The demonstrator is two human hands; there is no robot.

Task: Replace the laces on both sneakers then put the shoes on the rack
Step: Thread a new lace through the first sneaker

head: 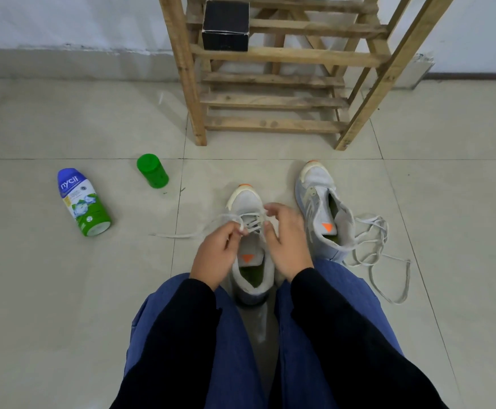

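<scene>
At the left of the frame a blue-and-green bottle (83,202) lies on its side on the tiled floor (49,305), and a small green container (152,171) sits just to its right. A pale lace (181,235) trails from there across the floor to the near sneaker (245,202), which stands in the lower middle of the frame between the person's knees, toe pointing away. The lace is threaded through only the front eyelets.

The left hand (214,255) hovers over the sneaker's tongue, its grip narrow, fingertips pinching the lace at the eyelets. The right hand (288,243) is on the other side of the same shoe, fingers curled in a tight grip on the lace's other run.

Just to the right stands the second sneaker (320,184) with no lace in its eyelets. A loose lace (370,240) lies tangled against its right side. The wooden rack (270,56) rises in the upper middle, holding a black box (226,25) and no shoes.
</scene>
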